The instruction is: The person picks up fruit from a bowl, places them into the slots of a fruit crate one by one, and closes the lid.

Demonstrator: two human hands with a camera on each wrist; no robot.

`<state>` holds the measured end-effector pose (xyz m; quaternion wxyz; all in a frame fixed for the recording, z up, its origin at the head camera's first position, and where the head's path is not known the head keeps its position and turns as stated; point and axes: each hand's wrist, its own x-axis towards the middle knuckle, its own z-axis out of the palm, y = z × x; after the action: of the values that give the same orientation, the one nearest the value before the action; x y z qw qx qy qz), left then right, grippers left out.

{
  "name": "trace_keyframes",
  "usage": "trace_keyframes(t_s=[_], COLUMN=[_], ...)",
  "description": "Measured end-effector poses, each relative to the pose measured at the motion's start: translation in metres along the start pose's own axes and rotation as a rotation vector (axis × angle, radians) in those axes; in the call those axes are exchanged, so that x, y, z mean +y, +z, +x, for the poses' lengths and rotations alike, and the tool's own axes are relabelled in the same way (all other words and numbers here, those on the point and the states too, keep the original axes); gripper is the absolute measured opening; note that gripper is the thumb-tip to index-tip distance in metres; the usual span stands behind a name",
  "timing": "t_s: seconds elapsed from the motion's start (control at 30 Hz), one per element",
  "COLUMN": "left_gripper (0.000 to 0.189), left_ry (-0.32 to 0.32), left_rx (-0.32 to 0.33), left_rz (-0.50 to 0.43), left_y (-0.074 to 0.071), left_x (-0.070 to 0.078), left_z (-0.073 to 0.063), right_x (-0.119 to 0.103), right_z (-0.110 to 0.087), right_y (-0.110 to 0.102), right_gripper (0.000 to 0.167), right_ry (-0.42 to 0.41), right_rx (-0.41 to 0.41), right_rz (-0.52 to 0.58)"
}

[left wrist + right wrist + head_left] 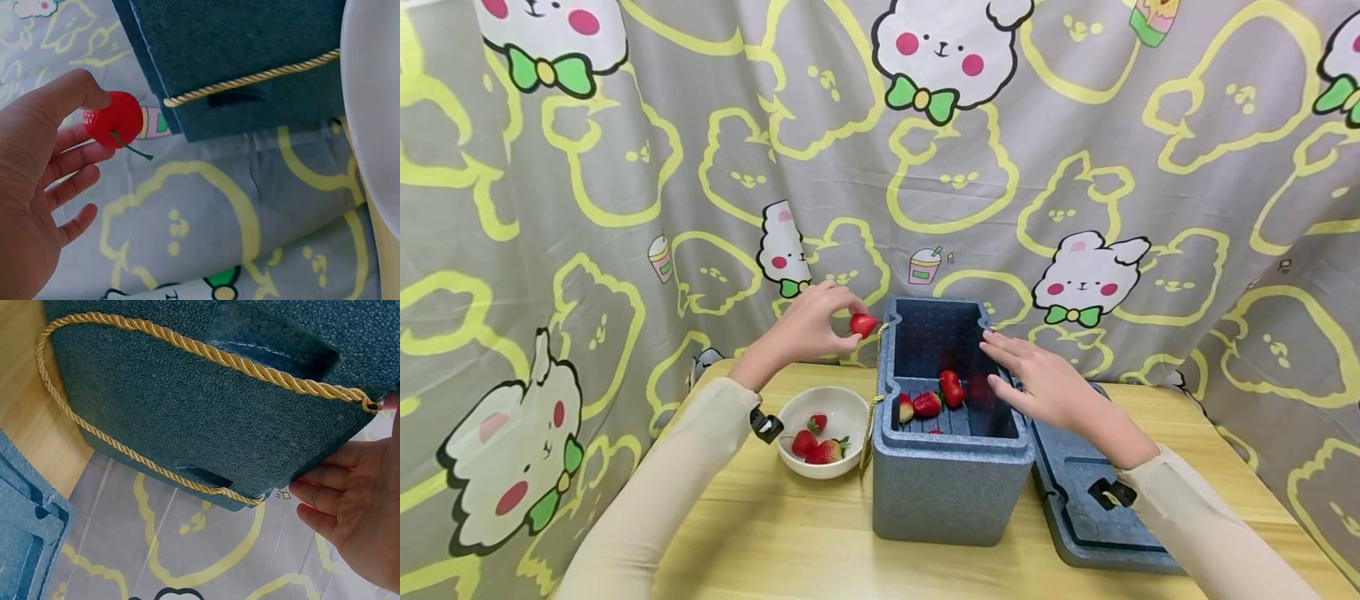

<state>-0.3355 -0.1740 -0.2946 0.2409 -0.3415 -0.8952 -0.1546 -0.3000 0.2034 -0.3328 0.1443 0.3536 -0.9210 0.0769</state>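
My left hand (817, 321) pinches a red strawberry (862, 324) between thumb and fingertips, just left of the foam box's rim. In the left wrist view the strawberry (119, 119) has a thin green stem, and the other fingers are spread. The grey foam box (951, 492) stands without its lid, with several strawberries (927, 404) on its ribbed floor. At the box's right rim, my right hand (1048, 383) has its fingers extended. A white bowl (827, 472) left of the box holds 3 strawberries (803, 442).
The grey lid (1120, 517) lies on the wooden table (775, 542) right of the box, partly under my right forearm. Gold rope handles (181, 344) hang along the box's sides. Behind the table hangs a patterned curtain (835, 108).
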Motion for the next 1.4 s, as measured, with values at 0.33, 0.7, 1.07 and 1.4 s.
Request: trace_keyframes(t_s=[0.33, 0.7, 1.07, 1.4], left_gripper=[0.027, 0.030, 0.029, 0.030], left_ry=[0.075, 0.158, 0.226, 0.264], left_rx=[0.025, 0.041, 0.020, -0.011], left_rz=[0.015, 0.019, 0.076, 0.099], left_y=[-0.001, 0.005, 0.015, 0.025], left_x=[0.021, 0.040, 0.055, 0.064], left_z=[0.021, 0.034, 0.044, 0.048], right_x=[0.000, 0.000, 0.001, 0.001], right_z=[0.000, 0.001, 0.001, 0.001], right_y=[-0.001, -0.001, -0.002, -0.001], right_gripper=[0.056, 0.057, 0.057, 0.057], right_ry=[-0.008, -0.009, -0.006, -0.007], right_rx=[0.008, 0.005, -0.002, 0.003], right_rz=[0.002, 0.007, 0.010, 0.008])
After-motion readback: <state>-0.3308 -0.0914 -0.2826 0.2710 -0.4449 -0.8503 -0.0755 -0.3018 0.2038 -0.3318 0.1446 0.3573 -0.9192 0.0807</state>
